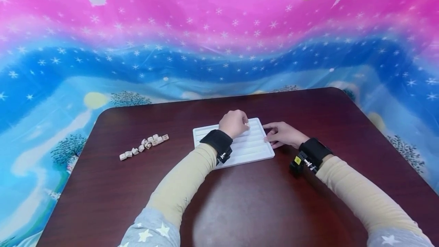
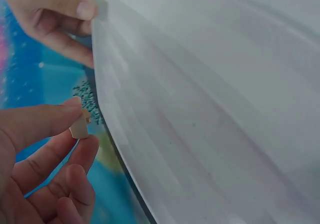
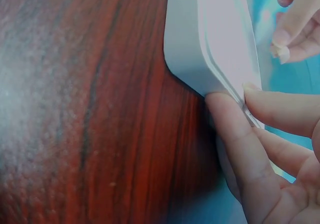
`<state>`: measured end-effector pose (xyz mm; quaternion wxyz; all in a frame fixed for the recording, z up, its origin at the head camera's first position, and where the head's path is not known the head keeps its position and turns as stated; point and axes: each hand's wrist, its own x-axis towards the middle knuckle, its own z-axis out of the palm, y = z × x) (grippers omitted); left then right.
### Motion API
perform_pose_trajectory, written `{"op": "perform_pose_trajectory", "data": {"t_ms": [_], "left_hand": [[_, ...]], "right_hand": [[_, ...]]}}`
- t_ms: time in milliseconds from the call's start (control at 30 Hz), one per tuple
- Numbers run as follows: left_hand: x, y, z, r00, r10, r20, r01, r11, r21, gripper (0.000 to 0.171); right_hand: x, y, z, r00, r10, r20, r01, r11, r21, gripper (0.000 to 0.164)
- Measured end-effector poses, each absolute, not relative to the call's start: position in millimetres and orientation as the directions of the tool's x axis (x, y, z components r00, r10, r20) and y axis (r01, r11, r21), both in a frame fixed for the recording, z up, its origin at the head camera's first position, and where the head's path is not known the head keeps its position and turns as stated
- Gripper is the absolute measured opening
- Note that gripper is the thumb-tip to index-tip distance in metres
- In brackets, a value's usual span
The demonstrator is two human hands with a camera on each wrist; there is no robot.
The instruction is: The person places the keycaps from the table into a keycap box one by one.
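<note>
My left hand [image 1: 233, 122] is over the far part of a white ridged tray [image 1: 245, 148]. Its thumb and fingertips pinch one small cream keycap [image 2: 79, 128], which is held above the surface in the left wrist view. At the tray's right edge, my right hand [image 1: 282, 134] grips the rim, with the thumb on top and a finger against the outer side wall in the right wrist view. Parallel ridges run across the tray. Part of its left side is hidden behind my left wrist.
Several cream keycaps [image 1: 141, 148] with brownish markings lie in a loose slanting line left of the tray. Everything stands on a dark reddish-brown wooden table [image 1: 247, 201]. A pink and blue patterned cloth [image 1: 219, 48] hangs behind its far edge.
</note>
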<state>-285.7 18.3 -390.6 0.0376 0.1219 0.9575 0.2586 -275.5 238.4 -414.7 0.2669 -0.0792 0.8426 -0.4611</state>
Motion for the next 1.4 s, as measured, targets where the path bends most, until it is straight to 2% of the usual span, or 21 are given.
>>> {"op": "perform_pose_trajectory", "data": {"t_ms": [667, 1400], "left_hand": [[-293.8, 53.0, -407.5, -0.933, 0.359, -0.037, 0.320, 0.869, 0.378, 0.006], [-292.4, 66.6, -404.4, -0.937, 0.349, -0.031, 0.316, 0.880, 0.355, 0.004]], "right_hand": [[-276.0, 236.1, -419.3, -0.857, -0.369, -0.360, 0.102, 0.564, -0.820, 0.064], [-276.0, 238.2, -419.8, -0.860, -0.379, -0.341, 0.081, 0.558, -0.826, 0.064]]}}
